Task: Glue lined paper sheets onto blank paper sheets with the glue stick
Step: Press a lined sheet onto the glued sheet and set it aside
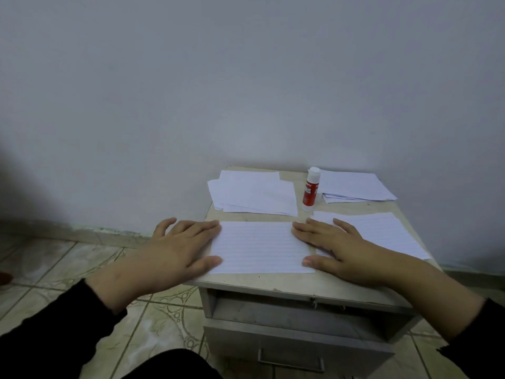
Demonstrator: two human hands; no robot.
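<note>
Hands, left (177,242) and right (336,250), flat on lined sheet (259,247) atop small cabinet (273,283) (tiled floor (82,269), plain wall (246,77)).

a plain pale grey-white wall (246,77) rises behind a small grey wooden drawer cabinet (295,324) on a beige patterned tile floor (82,255).

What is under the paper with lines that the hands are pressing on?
Both hands, left and right, press flat on the lined sheet. Around it only the table top shows. A blank sheet may lie beneath, but the lined sheet covers it, so that cannot be seen.
</note>
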